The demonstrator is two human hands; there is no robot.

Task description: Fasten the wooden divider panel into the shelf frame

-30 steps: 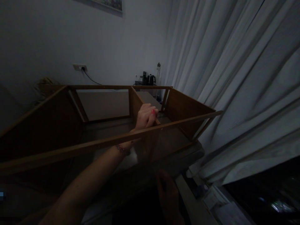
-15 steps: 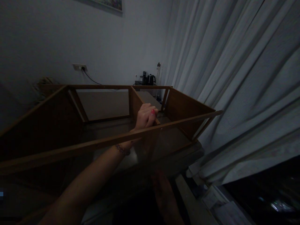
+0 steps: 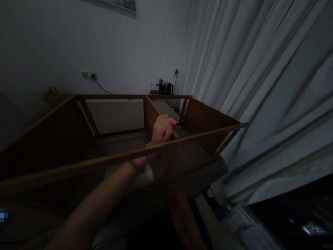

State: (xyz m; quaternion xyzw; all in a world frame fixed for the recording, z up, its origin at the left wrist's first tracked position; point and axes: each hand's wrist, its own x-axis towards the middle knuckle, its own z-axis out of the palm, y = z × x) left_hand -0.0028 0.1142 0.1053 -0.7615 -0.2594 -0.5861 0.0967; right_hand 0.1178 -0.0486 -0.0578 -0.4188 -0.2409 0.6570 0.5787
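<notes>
A wooden cabinet frame (image 3: 117,159) with side panels and a middle divider (image 3: 152,110) stretches across the view in dim light. My left hand (image 3: 162,129) reaches under the near rail and is closed over the top edge of the divider. Its thumb, with a red nail, lies on the near side of the grip. Low in front of the frame is my right hand (image 3: 178,201), dark and blurred, close beneath the divider's near end. Its fingers cannot be made out, nor whether it touches the frame.
The frame rests on a padded surface (image 3: 217,169). White curtains (image 3: 249,86) hang along the right. A black kettle (image 3: 168,88) stands by the back wall, and a cord runs from a wall socket (image 3: 88,75). Papers (image 3: 256,234) lie at lower right.
My right hand has shifted slightly at the bottom and looks more smeared. My left hand keeps its hold on the divider, and the frame looks unmoved.
</notes>
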